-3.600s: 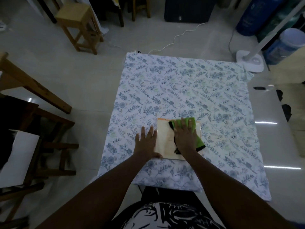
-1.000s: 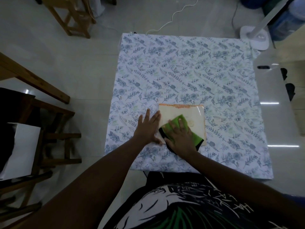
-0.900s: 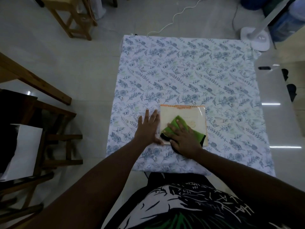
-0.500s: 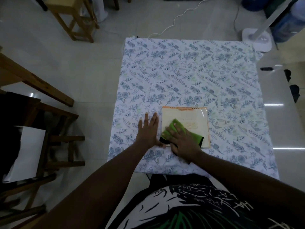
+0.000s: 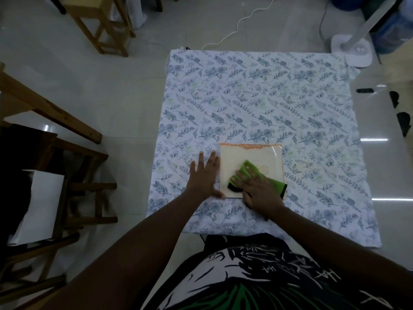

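A pale square board (image 5: 261,156) with an orange top edge lies on a table covered by a floral cloth (image 5: 257,97). A green cloth with a black edge (image 5: 271,183) lies on the board's near half. My right hand (image 5: 257,189) presses flat on that green cloth with fingers straight, pointing up and left. My left hand (image 5: 205,175) lies flat on the floral cloth with fingers straight, its thumb at the board's near left corner.
A wooden stool (image 5: 100,23) stands at the back left, wooden chairs (image 5: 73,166) with a white sheet (image 5: 40,204) at the left. A white cable (image 5: 237,25) runs behind the table. A fan base (image 5: 350,49) and blue bottles (image 5: 393,30) stand back right.
My right hand has slid the green cloth from the board's far half to its near half. The left hand stayed flat beside the board. The view shifted slightly.
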